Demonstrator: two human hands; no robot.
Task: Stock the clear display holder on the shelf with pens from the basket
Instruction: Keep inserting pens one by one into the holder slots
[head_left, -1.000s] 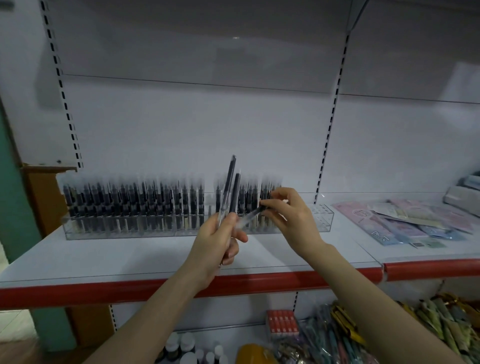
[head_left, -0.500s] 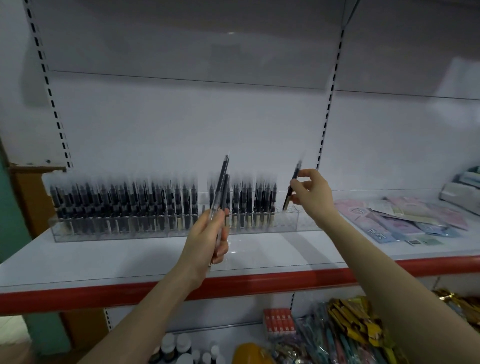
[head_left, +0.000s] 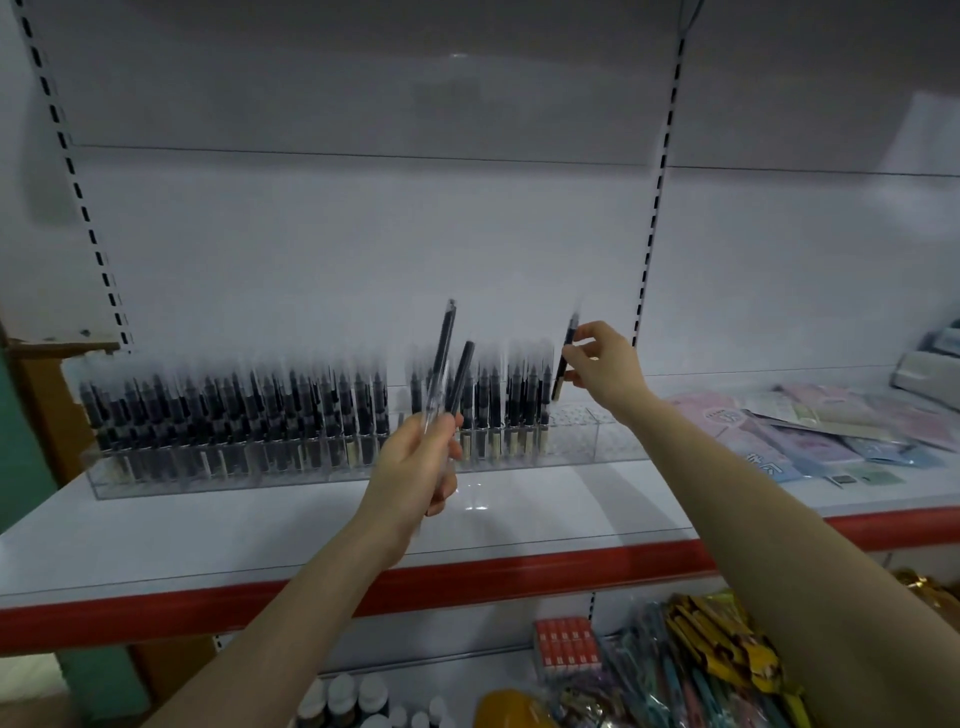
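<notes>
Right hand (head_left: 602, 364): thumb and fingertips pinch one pen (head_left: 566, 358), near upright, tip down, just above the unfilled right end of the clear holder (head_left: 618, 447) on the shelf (head_left: 311, 530). Left hand (head_left: 421, 467): fingers curled round spare pens (head_left: 445, 358), fanned upward in front of the stocked pens (head_left: 234, 410). Basket out of view.

Step, as judged: seat this pen. Line its tip over the next free hole beside the last filled row, hold it vertical, lower straight, and release only once it bottoms. Tilting risks knocking neighbours.

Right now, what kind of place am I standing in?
Probably a stationery shop: a white shelf with a red edge strip, a clear display holder packed with upright pens, and packaged goods on the tier below.
</notes>
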